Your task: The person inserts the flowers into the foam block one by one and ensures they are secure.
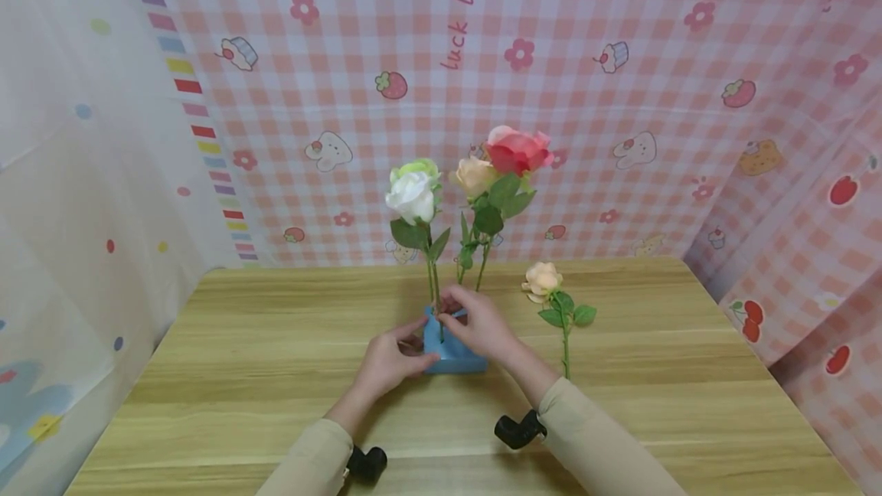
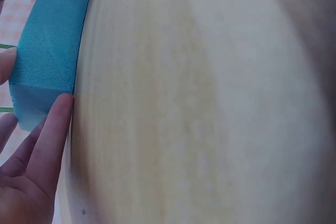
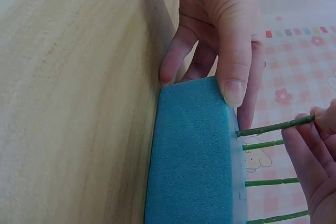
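Observation:
A blue foam block (image 1: pixel 455 362) stands on the table, with several artificial roses upright in it. My left hand (image 1: pixel 389 362) grips the block's left end, thumb on top and fingers against its side, as the right wrist view also shows. My right hand (image 1: pixel 478 324) pinches a green stem (image 3: pixel 275 127) low down; its lower end meets the block's top face. That stem appears to belong to the white rose (image 1: pixel 412 197). Behind it is a greenish rose (image 1: pixel 422 167). A peach rose (image 1: pixel 474 176) and a pink-red rose (image 1: pixel 518 150) rise further right.
Another peach rose (image 1: pixel 543 280) lies on the wooden table (image 1: pixel 276 343) right of the block, its stem partly behind the right forearm. A pink checked cloth (image 1: pixel 427 37) hangs behind the table. Black wrist devices (image 1: pixel 520 429) sit beneath both sleeves.

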Tool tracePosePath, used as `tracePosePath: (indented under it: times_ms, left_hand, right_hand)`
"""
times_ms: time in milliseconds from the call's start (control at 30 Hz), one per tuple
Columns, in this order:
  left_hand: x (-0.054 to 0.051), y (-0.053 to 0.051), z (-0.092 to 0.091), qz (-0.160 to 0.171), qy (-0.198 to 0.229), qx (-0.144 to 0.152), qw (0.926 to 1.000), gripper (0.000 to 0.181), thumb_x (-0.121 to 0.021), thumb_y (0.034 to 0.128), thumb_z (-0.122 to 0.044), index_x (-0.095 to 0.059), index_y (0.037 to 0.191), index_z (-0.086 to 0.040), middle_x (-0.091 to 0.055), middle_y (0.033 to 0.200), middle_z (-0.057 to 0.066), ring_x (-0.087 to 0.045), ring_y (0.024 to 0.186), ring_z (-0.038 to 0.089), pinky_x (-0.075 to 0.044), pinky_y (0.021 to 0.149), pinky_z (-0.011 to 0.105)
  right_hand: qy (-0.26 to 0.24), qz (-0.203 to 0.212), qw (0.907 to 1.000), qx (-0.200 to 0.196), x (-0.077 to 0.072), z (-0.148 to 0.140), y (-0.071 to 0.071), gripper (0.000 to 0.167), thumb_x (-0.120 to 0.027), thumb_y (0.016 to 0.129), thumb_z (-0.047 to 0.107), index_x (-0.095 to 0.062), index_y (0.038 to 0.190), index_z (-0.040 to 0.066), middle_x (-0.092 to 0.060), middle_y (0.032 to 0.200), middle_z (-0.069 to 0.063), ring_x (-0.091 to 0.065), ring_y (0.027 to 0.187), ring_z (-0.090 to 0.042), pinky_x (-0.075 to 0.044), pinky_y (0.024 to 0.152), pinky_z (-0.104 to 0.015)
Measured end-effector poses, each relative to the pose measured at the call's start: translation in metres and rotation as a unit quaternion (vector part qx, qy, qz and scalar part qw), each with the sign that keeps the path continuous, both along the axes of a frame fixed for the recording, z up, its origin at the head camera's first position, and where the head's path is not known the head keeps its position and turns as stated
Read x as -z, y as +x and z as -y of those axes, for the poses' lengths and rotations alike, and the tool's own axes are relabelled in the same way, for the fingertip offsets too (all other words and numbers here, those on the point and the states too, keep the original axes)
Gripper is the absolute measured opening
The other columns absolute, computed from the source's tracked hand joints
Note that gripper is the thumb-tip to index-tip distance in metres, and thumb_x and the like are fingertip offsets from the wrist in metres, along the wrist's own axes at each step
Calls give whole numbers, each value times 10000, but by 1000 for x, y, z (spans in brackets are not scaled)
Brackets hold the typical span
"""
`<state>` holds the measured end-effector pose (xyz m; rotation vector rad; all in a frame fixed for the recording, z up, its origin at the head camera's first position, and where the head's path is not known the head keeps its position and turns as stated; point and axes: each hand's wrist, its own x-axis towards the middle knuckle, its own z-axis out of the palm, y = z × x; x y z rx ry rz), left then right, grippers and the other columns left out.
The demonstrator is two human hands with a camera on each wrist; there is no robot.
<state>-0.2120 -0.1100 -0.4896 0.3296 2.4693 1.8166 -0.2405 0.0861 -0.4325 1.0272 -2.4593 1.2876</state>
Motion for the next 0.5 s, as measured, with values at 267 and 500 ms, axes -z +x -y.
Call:
tracePosePath:
  times_ms: [267, 500]
  left_hand:
    - [0, 0, 0, 0, 12, 37, 10000, 649, -842, 799, -152, -580, 1382, -42, -688, 962, 130, -702, 779, 208, -602, 591, 316]
    - [0, 0, 0, -3, 21, 27, 10000, 644, -840, 800, -145, -582, 1381, -43, -678, 966, 139, -700, 786, 215, -603, 592, 319]
  right_hand:
    - [-21, -26, 10000, -60, 4, -1, -1, 165, -671, 918, -24, -613, 1058, 40, -684, 963, -87, -673, 903, -253, -583, 754, -258]
    - [-8, -78, 9999, -100, 3, -3, 0, 136, -672, 920, -13, -609, 1038, 16, -679, 954, -90, -672, 891, -255, -583, 744, -252]
